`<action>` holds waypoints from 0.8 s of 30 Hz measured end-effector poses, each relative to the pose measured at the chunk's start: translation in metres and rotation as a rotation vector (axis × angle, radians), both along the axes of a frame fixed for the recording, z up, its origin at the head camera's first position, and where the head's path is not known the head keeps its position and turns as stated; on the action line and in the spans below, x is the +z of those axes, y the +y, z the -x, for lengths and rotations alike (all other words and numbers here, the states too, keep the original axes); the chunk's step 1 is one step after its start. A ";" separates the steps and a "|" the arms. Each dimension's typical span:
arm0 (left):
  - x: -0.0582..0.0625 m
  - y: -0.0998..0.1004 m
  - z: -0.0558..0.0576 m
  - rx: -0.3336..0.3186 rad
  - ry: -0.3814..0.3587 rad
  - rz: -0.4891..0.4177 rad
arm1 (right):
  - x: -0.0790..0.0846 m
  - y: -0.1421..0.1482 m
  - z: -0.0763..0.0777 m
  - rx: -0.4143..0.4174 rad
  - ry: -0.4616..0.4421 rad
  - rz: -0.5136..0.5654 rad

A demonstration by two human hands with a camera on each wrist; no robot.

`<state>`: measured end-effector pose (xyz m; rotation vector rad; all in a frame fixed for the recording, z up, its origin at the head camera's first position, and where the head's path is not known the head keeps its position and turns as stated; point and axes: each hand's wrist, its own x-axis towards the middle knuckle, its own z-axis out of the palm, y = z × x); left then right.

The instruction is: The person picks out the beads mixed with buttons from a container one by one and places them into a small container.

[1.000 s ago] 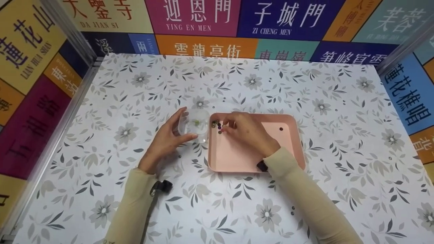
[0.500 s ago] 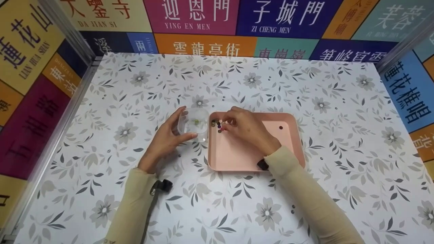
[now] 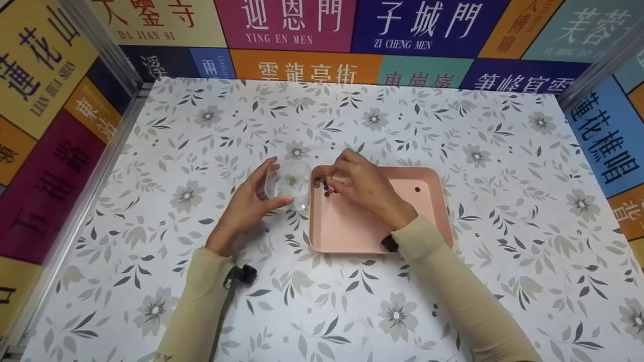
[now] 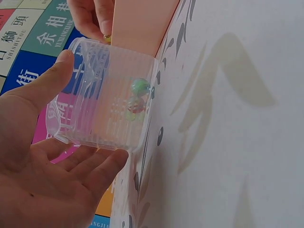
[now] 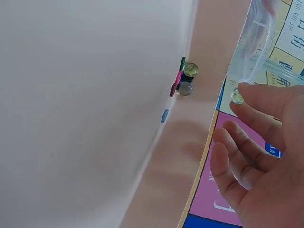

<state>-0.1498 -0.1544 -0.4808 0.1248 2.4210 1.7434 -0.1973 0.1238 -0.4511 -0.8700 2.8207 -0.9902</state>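
Note:
My left hand (image 3: 246,203) holds a clear plastic box (image 4: 118,114) between thumb and fingers, beside the tray's left edge. Glass marbles (image 4: 140,87), one of them green, lie inside the box. My right hand (image 3: 365,186) pinches a yellow-green glass marble (image 5: 237,96) between thumb and index finger, above the left part of the pink tray (image 3: 352,231). Below it in the tray, two marbles (image 5: 190,70) and several small flat coloured discs (image 5: 178,77) sit close together. A blue disc (image 5: 165,115) lies a little apart from them.
One dark small piece (image 3: 417,189) lies at the tray's right side. A floral-patterned cloth (image 3: 302,301) covers the table. Panels with large printed characters (image 3: 292,25) stand along the back and both sides.
My right hand has risen slightly and moved away from the pieces, with the marble between its fingertips. More of the coloured pieces show beneath it. The left hand and the box stay in place.

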 end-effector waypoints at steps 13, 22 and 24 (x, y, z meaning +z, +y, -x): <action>0.000 -0.002 0.000 -0.007 0.006 0.003 | 0.003 -0.008 -0.003 0.002 0.097 0.013; 0.000 -0.002 0.000 -0.009 0.006 -0.013 | 0.007 -0.013 -0.004 0.014 0.124 0.017; 0.000 -0.002 0.001 -0.009 0.005 -0.006 | 0.008 -0.014 -0.004 0.018 0.115 0.023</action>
